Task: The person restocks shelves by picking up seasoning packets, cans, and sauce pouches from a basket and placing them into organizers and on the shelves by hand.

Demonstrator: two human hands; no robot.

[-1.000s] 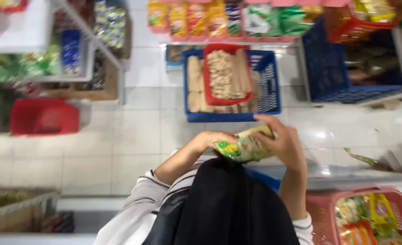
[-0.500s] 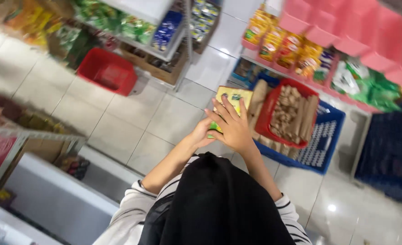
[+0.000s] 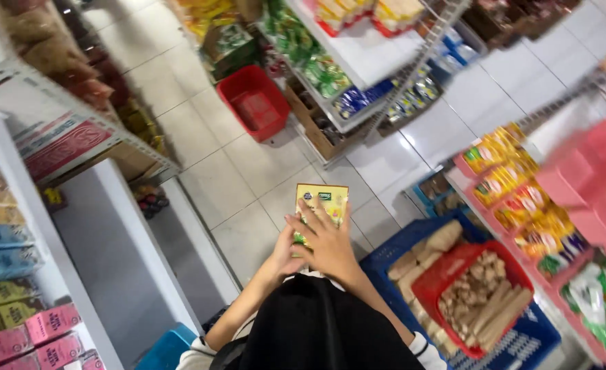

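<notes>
Yellow flat snack packet (image 3: 321, 202) with green markings is gripped by both the right hand (image 3: 328, 243) and left hand (image 3: 284, 255) over the white tiled floor (image 3: 241, 171).

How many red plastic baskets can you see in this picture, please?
2. One red basket sits on the floor tiles beside the shelf at upper centre; the other red basket lies in the blue crate at lower right. Others may be hidden behind shelves.

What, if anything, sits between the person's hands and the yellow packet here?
Nothing visible does. The right hand lies directly across the front of the yellow packet, fingers spread on it, and the left hand grips its lower left edge. Only the white tiled floor shows behind it.
</notes>
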